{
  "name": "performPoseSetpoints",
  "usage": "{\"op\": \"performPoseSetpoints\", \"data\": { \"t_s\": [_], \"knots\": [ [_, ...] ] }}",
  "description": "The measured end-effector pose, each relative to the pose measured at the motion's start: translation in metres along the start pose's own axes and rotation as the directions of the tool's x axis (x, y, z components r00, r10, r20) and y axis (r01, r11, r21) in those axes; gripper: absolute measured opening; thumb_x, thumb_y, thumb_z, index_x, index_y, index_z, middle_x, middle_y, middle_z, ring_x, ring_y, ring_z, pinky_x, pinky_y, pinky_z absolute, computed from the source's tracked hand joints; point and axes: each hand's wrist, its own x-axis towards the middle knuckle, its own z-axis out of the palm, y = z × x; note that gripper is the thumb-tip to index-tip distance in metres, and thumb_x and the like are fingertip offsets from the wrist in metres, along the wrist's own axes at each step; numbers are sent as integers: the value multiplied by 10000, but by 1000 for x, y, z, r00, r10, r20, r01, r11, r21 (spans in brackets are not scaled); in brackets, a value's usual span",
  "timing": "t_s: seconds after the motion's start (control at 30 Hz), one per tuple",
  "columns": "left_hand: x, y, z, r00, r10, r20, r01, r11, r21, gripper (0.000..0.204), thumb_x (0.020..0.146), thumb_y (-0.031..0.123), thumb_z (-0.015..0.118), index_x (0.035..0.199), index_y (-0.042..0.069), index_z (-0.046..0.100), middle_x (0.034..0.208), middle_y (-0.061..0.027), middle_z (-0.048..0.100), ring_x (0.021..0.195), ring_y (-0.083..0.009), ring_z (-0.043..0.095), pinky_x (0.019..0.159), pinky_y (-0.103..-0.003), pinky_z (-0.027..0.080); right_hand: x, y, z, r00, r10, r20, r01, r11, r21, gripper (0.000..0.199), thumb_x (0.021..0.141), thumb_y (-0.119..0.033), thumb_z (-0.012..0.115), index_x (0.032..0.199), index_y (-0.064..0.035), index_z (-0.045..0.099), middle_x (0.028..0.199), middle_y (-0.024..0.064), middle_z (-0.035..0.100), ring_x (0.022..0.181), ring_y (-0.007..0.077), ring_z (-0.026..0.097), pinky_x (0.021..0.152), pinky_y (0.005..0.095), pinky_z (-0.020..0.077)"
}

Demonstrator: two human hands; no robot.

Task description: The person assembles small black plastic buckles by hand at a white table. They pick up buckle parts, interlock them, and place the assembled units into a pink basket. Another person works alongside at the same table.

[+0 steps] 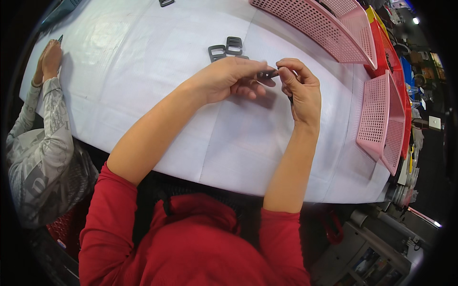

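Over the white-covered table (186, 133), both my hands meet at a small black piece (268, 74). It is mostly covered by fingers, so its exact kind cannot be made out. My left hand (228, 80) pinches it between thumb and fingers, the other fingers loosely curled below. On the other side my right hand (303, 91) is closed on it with thumb and forefinger, and a bit of something dark shows below those fingers. Just beyond my left hand lie black slotted buckles (234, 44), one of them (217, 50) partly behind the hand.
Pink perforated baskets (329, 33) line the far right edge, with another pink basket (374, 112) nearer and red bins (384, 47) behind. A further black buckle (166, 2) lies at the far edge of view. At left, another person's hands (49, 59) rest on the table.
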Motion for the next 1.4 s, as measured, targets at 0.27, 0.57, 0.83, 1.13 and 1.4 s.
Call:
{"op": "performPoseSetpoints", "data": {
  "t_s": [0.27, 0.57, 0.83, 1.13, 1.4],
  "knots": [
    [3, -4, -3, 966, 196, -171, -169, 973, 156, 189, 850, 232, 649, 873, 60, 574, 798, -20, 616, 652, -81, 599, 540, -175, 437, 5, -1, 9, 977, 136, -165, -122, 988, 93, 332, 886, -321, 600, 1018, -21, 656, 705, -25, 561, 559, 21, 381, 475, 171, 251],
    [3, -16, 3, 942, 302, -144, -261, 933, 249, 208, 882, 216, 602, 911, 16, 551, 809, -70, 642, 663, -109, 628, 572, -207, 478, 1, 6, 31, 974, 36, -223, -56, 995, -85, 247, 834, -231, 672, 894, 9, 668, 677, 5, 583, 604, 61, 473, 529, 200, 369],
    [7, -32, 16, 881, 416, -225, -320, 875, 363, 163, 918, 184, 544, 906, 22, 537, 764, -51, 623, 635, -96, 618, 564, -204, 480, 0, 19, 51, 910, 37, -413, 11, 994, 113, 247, 854, -209, 650, 681, -51, 574, 616, -15, 532, 503, 57, 393, 458, 208, 328],
    [8, -37, 22, 827, 523, -208, -320, 740, 591, 202, 935, 221, 514, 887, 26, 542, 680, -42, 606, 564, -78, 586, 513, -197, 453, 4, 16, 51, 871, 115, -478, -99, 993, 59, 399, 902, -325, 561, 637, -27, 536, 531, -30, 445, 510, 69, 365, 494, 228, 311],
    [5, -23, 11, 883, 359, -301, -290, 923, 253, 232, 920, 281, 507, 839, 67, 545, 617, -33, 579, 489, -81, 537, 466, -200, 408, 1, 15, 33, 923, -97, -371, 1, 968, -250, 240, 908, -242, 532, 979, -50, 657, 698, 20, 539, 577, 85, 484, 512, 231, 390]
  ]
}}
